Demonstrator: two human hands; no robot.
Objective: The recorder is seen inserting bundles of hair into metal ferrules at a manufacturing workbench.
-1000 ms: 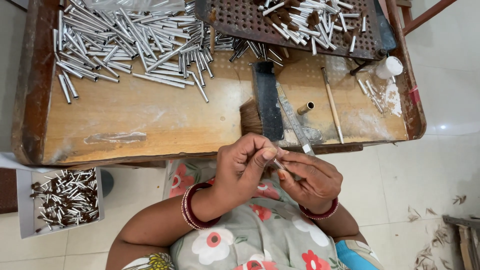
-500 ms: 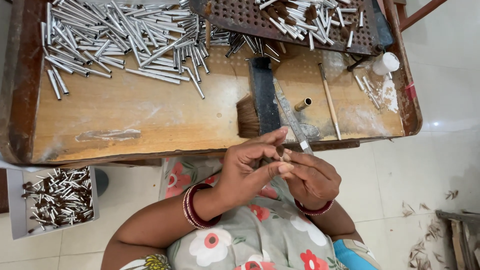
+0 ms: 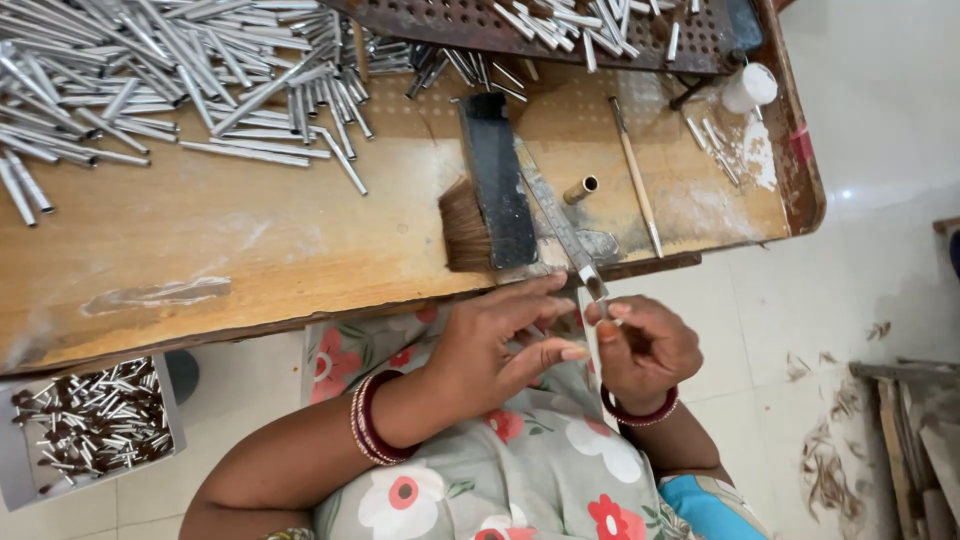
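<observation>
Two hands: both work at the lower centre of the frame, just below the near edge of the tabletop (image 3: 250, 240).
Left hand (image 3: 500, 345): fingers spread and loosely extended; whether it holds anything cannot be told.
Right hand (image 3: 645, 345): fingers curled closed, thumb and forefinger pinching a small metal tube (image 3: 597, 291) at its lower end.
Tube position: upright between the two hands, its tip just touching the tabletop edge.
Unprocessed stock: large heap of silver tubes (image 3: 160, 70) at upper left of the frame; more lie on a perforated tray (image 3: 450, 22) at the top.
Finished stock: judged to be the dark-tipped pieces in the grey box (image 3: 90, 425) at lower left.
Tools: flat brush (image 3: 490, 190), thin wooden stick (image 3: 635, 175), short brass ferrule (image 3: 581, 188), white jar (image 3: 748, 88) at upper right.
Progress: judged early to middle; the heap far exceeds the box contents.
</observation>
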